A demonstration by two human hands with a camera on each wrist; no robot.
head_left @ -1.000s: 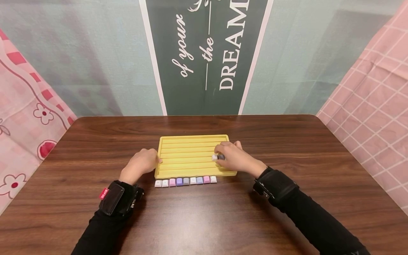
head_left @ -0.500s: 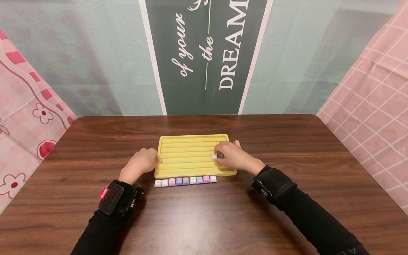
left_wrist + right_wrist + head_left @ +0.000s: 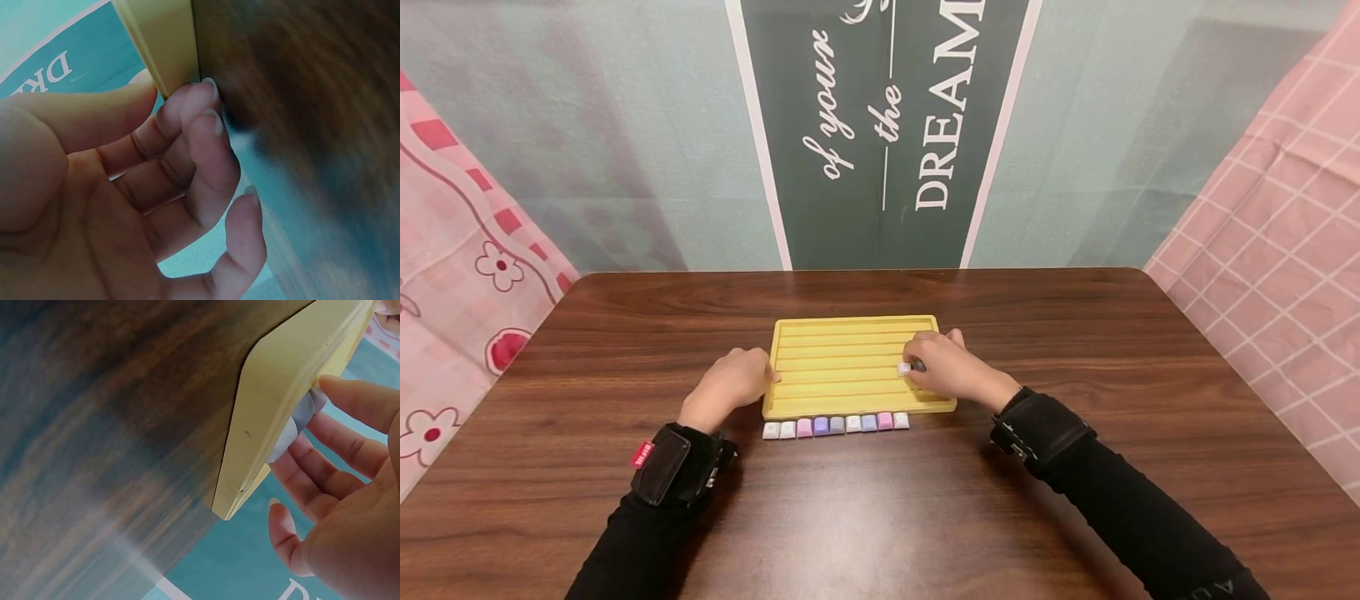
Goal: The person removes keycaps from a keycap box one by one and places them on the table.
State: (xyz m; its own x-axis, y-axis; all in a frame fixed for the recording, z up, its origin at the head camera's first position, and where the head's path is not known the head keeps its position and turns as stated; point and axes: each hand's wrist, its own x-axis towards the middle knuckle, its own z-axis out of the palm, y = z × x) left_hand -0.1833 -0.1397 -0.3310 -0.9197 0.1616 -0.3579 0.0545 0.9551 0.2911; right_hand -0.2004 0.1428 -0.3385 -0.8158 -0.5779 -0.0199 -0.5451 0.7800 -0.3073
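A yellow grooved tray (image 3: 842, 354) lies flat on the table's middle. My left hand (image 3: 766, 377) holds its left rim; in the left wrist view the left hand (image 3: 178, 94) has its thumb over the tray (image 3: 164, 37) and its curled fingertips (image 3: 203, 103) against the rim's side. My right hand (image 3: 914, 367) rests on the tray's right part and pinches a white keycap (image 3: 905, 367), with a grey one beside it. The right wrist view shows a pale keycap (image 3: 299, 417) between the fingers (image 3: 350, 403) and the tray (image 3: 275, 394).
A row of several pastel keycaps (image 3: 837, 425) lines the wooden table (image 3: 880, 517) just in front of the tray. Pink cloths hang at the left (image 3: 452, 275) and the right (image 3: 1285, 217). A dark banner (image 3: 880, 133) stands behind.
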